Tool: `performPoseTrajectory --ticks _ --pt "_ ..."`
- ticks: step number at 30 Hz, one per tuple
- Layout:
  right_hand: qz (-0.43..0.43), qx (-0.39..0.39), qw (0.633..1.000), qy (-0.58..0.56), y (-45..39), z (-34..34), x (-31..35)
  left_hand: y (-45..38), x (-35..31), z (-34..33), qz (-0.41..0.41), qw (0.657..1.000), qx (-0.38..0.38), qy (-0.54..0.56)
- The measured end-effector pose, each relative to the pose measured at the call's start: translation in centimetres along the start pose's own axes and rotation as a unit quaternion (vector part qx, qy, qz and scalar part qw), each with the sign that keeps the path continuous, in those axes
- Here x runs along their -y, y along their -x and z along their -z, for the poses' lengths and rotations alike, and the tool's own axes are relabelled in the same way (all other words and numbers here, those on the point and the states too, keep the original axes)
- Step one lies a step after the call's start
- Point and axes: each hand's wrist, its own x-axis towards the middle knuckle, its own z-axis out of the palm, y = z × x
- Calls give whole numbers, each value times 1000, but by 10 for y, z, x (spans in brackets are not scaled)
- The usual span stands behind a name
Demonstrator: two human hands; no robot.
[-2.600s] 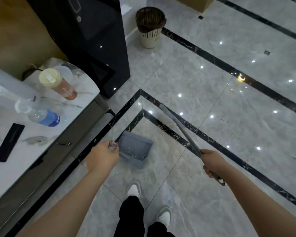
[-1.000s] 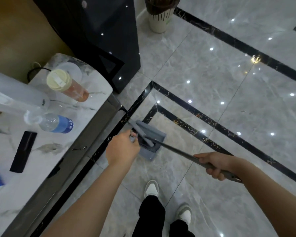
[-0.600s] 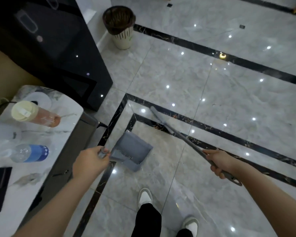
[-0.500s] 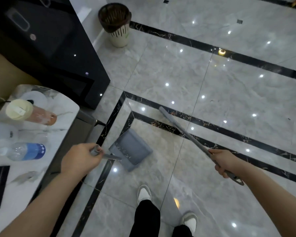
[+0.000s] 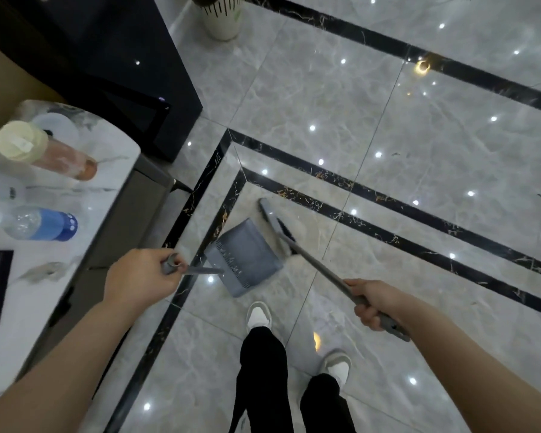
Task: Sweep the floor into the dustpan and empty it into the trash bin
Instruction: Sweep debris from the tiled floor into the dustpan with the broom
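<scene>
Nearest, the left hand (image 5: 141,281) grips the dustpan (image 5: 245,256) handle and the right hand (image 5: 374,303) is wrapped round the broom (image 5: 277,226) shaft. The grey pan sits on the floor (image 5: 325,98) just ahead of the feet, the brush head at its right edge; a hard stroke could flick dust past it. The bin (image 5: 221,17) stands far off, so tilting the pan on the way might spill it.

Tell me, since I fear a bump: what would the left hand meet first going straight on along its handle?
Probably the dustpan: the left hand holds its handle, which runs right into the pan; depth is unclear.
</scene>
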Motion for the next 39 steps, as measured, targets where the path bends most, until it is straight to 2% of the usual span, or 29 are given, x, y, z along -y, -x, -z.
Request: performPoseTrajectory --ticks 4,10,13,18,22,24,28,31,35,39 --pt "-10 52 998 -38 15 3 10 -3 -2 -2 -5 1000 -4 -22" --pt "69 -52 996 39 24 27 19 -2 0 -5 -1 999 -15 -49" --pt "71 -86 990 84 10 24 12 -4 -1 -8 0 998 -20 -54" --pt "17 0 998 65 -2 7 -10 -4 -1 -13 -2 997 -40 -72" --pt "17 40 998 49 10 17 -8 -5 -4 -12 -5 997 -34 -66" --pt "39 18 998 45 17 24 -2 -4 -5 -11 -5 997 -36 -64" --pt "101 -75 988 90 14 24 8 -3 -2 -12 8 997 -30 -75" --pt "89 -107 985 105 6 22 10 -5 -5 -13 5 997 -34 -76" --pt "34 -44 993 104 -1 -4 -12 -3 -5 -13 3 997 -33 -72" --pt "12 36 998 40 7 -13 -25 4 -6 -15 13 997 -28 -66"
